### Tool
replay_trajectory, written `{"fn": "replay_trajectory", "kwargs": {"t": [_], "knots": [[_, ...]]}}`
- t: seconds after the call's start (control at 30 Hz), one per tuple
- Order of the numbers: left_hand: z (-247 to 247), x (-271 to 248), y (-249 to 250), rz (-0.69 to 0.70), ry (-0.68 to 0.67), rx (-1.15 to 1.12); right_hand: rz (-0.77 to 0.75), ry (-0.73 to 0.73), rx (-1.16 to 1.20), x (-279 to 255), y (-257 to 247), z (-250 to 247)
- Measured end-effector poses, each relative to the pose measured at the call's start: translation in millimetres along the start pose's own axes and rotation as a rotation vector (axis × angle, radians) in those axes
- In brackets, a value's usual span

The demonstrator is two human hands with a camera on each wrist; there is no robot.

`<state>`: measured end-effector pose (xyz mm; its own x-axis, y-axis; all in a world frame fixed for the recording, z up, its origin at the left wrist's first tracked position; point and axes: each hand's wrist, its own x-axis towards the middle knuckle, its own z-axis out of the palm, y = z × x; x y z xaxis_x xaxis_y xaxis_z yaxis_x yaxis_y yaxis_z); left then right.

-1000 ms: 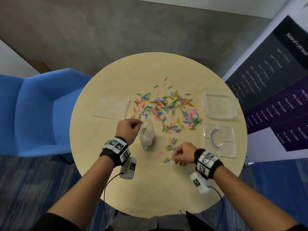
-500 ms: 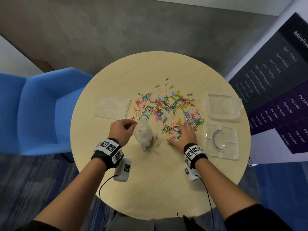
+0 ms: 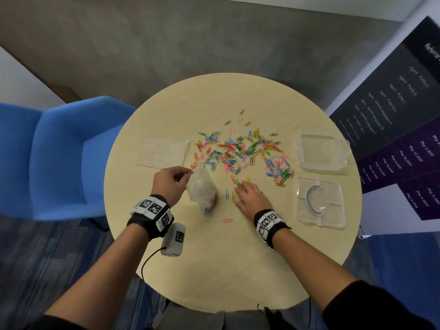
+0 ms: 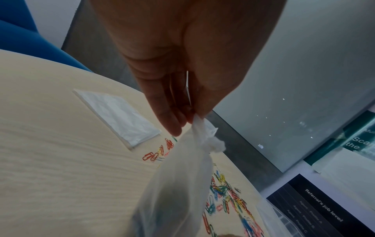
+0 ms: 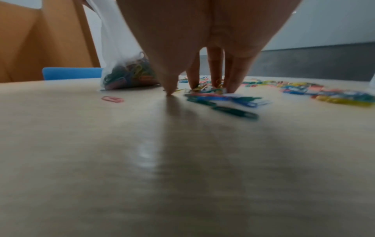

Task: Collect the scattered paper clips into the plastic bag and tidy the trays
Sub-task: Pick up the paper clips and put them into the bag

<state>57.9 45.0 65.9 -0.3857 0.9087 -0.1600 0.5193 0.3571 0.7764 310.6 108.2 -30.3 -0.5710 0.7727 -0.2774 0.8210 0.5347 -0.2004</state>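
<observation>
My left hand (image 3: pixel 170 182) pinches the top edge of a clear plastic bag (image 3: pixel 202 191) that stands on the round table; the bag (image 5: pixel 125 70) holds several coloured clips at its bottom. The left hand's fingers (image 4: pixel 174 118) grip the crumpled bag mouth (image 4: pixel 205 136). A spread of coloured paper clips (image 3: pixel 240 153) covers the table's middle. My right hand (image 3: pixel 250 195) lies flat with straight fingers (image 5: pixel 215 70) pressing on a small cluster of clips (image 5: pixel 209 91) at the pile's near edge. One pink clip (image 3: pixel 227 220) lies alone nearer me.
Two clear plastic trays stand at the table's right: a far one (image 3: pixel 321 151) and a near divided one (image 3: pixel 320 202). A flat clear bag or sheet (image 3: pixel 163 152) lies at the left. A blue chair (image 3: pixel 54 153) stands left of the table (image 3: pixel 214 270); a dark banner (image 3: pixel 392 120) stands right.
My right hand left its curled pose near the table's front, reached forward to the pile's near edge and flattened onto clips, then drew slightly back. The left hand kept hold of the bag.
</observation>
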Motion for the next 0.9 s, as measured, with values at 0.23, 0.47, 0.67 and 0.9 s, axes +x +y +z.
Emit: {"fn": "replay_trajectory", "kwargs": {"t": [0.23,0.47,0.67,0.9], "knots": [[9.8,-1.7,6.8,0.008,-0.029,-0.011,0.048,-0.060,-0.048,6.2,20.9,-13.4],[33.3,-3.4,27.2,0.013,-0.116,-0.061,0.689,0.184,0.874,-6.7,37.1,-52.0],[47.5,-2.3,39.2,-0.001,-0.174,-0.101,0.617,0.049,2.068,-10.9,-4.5,-90.2],[54.4,-0.4,42.9,-0.019,-0.127,-0.104,0.566,-0.137,2.247,-0.2,-56.2,-82.8]]}}
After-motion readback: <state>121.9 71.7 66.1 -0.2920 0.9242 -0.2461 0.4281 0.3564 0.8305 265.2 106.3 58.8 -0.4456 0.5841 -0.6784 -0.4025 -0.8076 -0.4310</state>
